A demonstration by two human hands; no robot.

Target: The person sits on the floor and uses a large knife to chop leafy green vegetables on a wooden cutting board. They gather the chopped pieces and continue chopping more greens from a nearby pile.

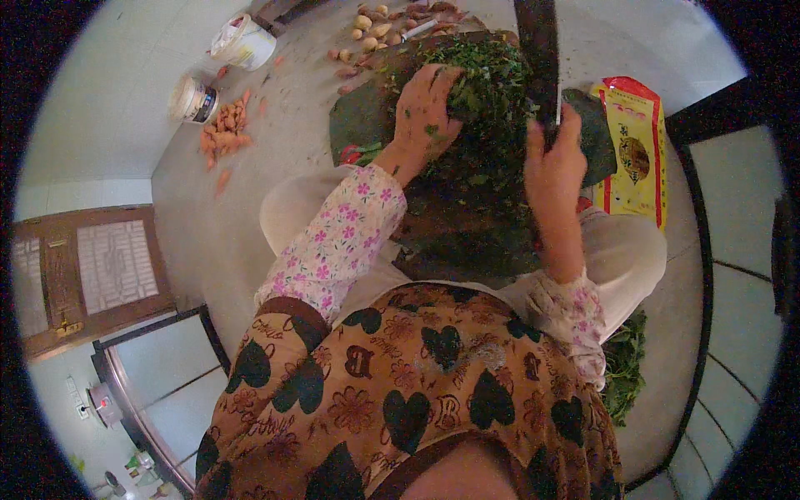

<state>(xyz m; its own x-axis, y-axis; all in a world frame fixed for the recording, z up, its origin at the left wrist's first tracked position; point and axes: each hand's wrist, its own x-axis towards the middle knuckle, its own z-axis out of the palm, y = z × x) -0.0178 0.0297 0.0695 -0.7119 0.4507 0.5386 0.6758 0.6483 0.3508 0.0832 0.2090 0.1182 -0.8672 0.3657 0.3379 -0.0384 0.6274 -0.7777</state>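
Knife [543,54] in one hand, greens [492,79] under the other

The person's two hands are apart, with the heap of chopped greens mostly between them. The left hand [427,114] lies on the left edge of the heap with fingers bent over the leaves, and bits of leaf stick to its back. The right hand [556,167] is clamped on the knife's handle; the broad dark blade points away from the person, along the heap's right side. Whether the edge touches the leaves cannot be told.

The greens sit at the far part of a dark board [467,208], in front of the person and between the bent knees. Scraps of leaf are strewn over its nearer part. Dark green sheeting [354,121] shows to either side.

A yellow bag [633,154] with red edges lies on the floor [296,108] to the right. Leafy stems [625,375] lie near the right thigh. At far left, orange roots [223,140] lie in a pile beside two white tubs [248,46]. Pale tubers [371,33] are scattered beyond the board.
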